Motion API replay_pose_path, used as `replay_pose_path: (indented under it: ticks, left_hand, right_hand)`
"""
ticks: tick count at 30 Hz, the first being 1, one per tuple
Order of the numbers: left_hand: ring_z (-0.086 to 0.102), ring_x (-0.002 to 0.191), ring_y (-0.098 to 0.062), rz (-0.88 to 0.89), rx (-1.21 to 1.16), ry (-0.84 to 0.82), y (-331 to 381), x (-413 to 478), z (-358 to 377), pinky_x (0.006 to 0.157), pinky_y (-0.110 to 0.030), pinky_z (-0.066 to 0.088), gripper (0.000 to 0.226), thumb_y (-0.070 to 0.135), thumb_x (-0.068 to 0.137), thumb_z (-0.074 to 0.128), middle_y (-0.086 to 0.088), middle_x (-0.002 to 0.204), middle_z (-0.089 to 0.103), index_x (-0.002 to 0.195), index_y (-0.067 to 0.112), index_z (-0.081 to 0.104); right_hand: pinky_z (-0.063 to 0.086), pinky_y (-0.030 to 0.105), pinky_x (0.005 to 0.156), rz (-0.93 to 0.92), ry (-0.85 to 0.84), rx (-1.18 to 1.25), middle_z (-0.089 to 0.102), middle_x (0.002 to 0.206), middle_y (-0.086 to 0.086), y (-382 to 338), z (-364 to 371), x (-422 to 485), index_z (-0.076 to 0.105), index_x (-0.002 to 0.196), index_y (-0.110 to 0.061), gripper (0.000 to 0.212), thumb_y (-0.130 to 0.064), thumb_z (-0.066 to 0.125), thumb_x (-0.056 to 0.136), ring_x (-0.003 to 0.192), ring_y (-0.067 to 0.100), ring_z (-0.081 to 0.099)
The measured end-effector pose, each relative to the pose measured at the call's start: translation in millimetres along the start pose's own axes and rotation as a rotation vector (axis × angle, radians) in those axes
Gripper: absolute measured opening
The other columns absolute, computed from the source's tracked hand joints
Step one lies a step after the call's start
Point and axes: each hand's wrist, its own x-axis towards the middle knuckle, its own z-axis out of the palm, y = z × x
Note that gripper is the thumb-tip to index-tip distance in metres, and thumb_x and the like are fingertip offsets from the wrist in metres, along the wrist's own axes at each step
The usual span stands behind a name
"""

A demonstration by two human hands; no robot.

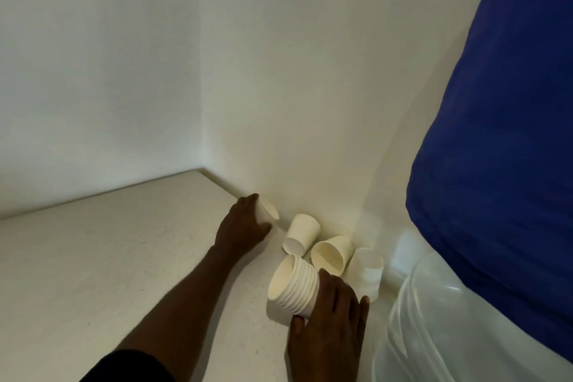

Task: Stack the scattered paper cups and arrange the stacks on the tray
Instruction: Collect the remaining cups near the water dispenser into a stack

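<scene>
Two bare hands work at the corner of a pale, faintly speckled table (pixel 124 257) set against plain white walls (pixel 279 71). The left hand (pixel 245 223) curls its fingers round a single cream paper cup (pixel 268 210) lying on its side right at the wall. The hand covers most of that cup, and only its rim end shows. The right hand (pixel 331 313), its wrist cut off by the bottom edge, grips a nested stack of cream paper cups (pixel 293 288) tipped mouth-leftward, with ridged rims banded just past the fingertips. Between the two sets of fingers lie a tipped cup showing its flat base (pixel 302 234) and a tipped cup showing its open mouth (pixel 331 254). Just beyond the right fingers is a paler cup (pixel 367 273), too blurred to tell which way up it is. To the right of those fingers, glossy clear plastic (pixel 412 319) and deep blue fabric (pixel 496 164) run out of view.
</scene>
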Motion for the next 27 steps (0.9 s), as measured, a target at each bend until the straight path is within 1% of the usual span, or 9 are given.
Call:
replay_pose_path:
  ticks: [4, 7, 10, 14, 16, 20, 22, 24, 27]
  left_hand:
    - [0.058, 0.112, -0.025, -0.319, -0.576, 0.242, 13.6, -37.7, -29.9, 0.091, -0.037, 0.051, 0.077, 0.032, 0.073, 0.082, -0.008, 0.129, 0.058, 0.137, 0.014, 0.043]
    - [0.059, 0.108, -0.020, -0.442, -1.013, 0.209, 32.2, -76.6, -44.8, 0.089, -0.038, 0.053, 0.085, 0.028, 0.075, 0.080, -0.005, 0.131, 0.053, 0.145, 0.022, 0.033]
    - [0.062, 0.110, -0.024, -0.449, -1.188, 0.157, 52.8, -114.1, -49.9, 0.092, -0.045, 0.055, 0.082, 0.035, 0.069, 0.080, -0.008, 0.130, 0.058, 0.140, 0.020, 0.042]
    - [0.064, 0.108, -0.018, -0.416, -1.105, 0.109, 76.3, -144.3, -50.2, 0.091, -0.038, 0.055, 0.077, 0.047, 0.066, 0.075, -0.002, 0.124, 0.063, 0.134, 0.022, 0.050]
    - [0.062, 0.107, -0.013, -0.394, -0.958, 0.097, 81.2, -151.4, -50.1, 0.087, -0.031, 0.056, 0.070, 0.045, 0.073, 0.072, 0.004, 0.122, 0.060, 0.135, 0.023, 0.048]
    - [0.058, 0.102, -0.003, -0.307, -0.737, -0.019, 79.6, -160.2, -48.9, 0.076, -0.015, 0.051, 0.051, 0.038, 0.083, 0.070, 0.018, 0.115, 0.056, 0.127, 0.034, 0.046]
    - [0.057, 0.108, -0.005, -0.293, -0.740, -0.109, 78.0, -164.6, -46.6, 0.088, -0.025, 0.053, 0.047, 0.050, 0.082, 0.067, 0.014, 0.121, 0.057, 0.123, 0.038, 0.047]
    - [0.056, 0.114, -0.008, -0.298, -0.723, -0.211, 77.0, -168.5, -45.1, 0.098, -0.036, 0.050, 0.056, 0.069, 0.074, 0.057, 0.013, 0.125, 0.055, 0.121, 0.042, 0.048]
    - [0.053, 0.106, -0.001, -0.324, -0.788, -0.253, 78.5, -162.0, -46.2, 0.092, -0.031, 0.048, 0.064, 0.083, 0.064, 0.040, 0.021, 0.114, 0.054, 0.111, 0.042, 0.053]
  right_hand:
    - [0.042, 0.062, 0.091, 0.016, -0.038, 0.018, 0.068, 0.100, 0.020, -2.1, -2.7, -4.4, 0.068, 0.107, 0.000, 0.085, -0.017, 0.095, 0.029, 0.094, 0.040, 0.067]
    - [0.038, 0.060, 0.098, 0.043, -0.072, 0.031, 0.066, 0.107, 0.019, -3.7, -6.2, -7.4, 0.064, 0.114, -0.003, 0.082, -0.017, 0.093, 0.039, 0.103, 0.040, 0.063]
    - [0.040, 0.063, 0.097, 0.041, -0.082, 0.033, 0.066, 0.109, 0.021, -4.8, -9.0, -12.7, 0.065, 0.114, -0.003, 0.079, -0.020, 0.094, 0.042, 0.105, 0.041, 0.063]
    - [0.043, 0.066, 0.094, 0.019, -0.037, 0.050, 0.066, 0.107, 0.023, -2.6, -14.9, -18.6, 0.059, 0.117, -0.005, 0.083, -0.021, 0.094, 0.043, 0.101, 0.043, 0.064]
    - [0.042, 0.062, 0.092, 0.016, 0.003, 0.064, 0.067, 0.105, 0.023, 2.6, -18.9, -20.4, 0.051, 0.117, -0.007, 0.088, -0.024, 0.094, 0.042, 0.098, 0.043, 0.065]
    - [0.039, 0.055, 0.098, -0.003, -0.020, 0.052, 0.064, 0.116, 0.019, 5.0, -27.2, -22.5, 0.047, 0.124, -0.010, 0.086, -0.027, 0.090, 0.052, 0.108, 0.038, 0.061]
    - [0.040, 0.057, 0.095, -0.015, 0.002, 0.079, 0.067, 0.108, 0.020, 2.5, -25.8, -22.5, 0.046, 0.120, -0.010, 0.091, -0.026, 0.094, 0.044, 0.100, 0.039, 0.066]
    - [0.045, 0.061, 0.091, -0.019, 0.013, 0.103, 0.069, 0.103, 0.020, -0.2, -24.3, -22.7, 0.047, 0.117, -0.010, 0.094, -0.027, 0.096, 0.040, 0.096, 0.039, 0.068]
    - [0.049, 0.061, 0.089, 0.001, -0.046, 0.110, 0.068, 0.107, 0.018, 1.1, -23.2, -21.4, 0.046, 0.120, -0.011, 0.098, -0.028, 0.097, 0.038, 0.100, 0.038, 0.066]
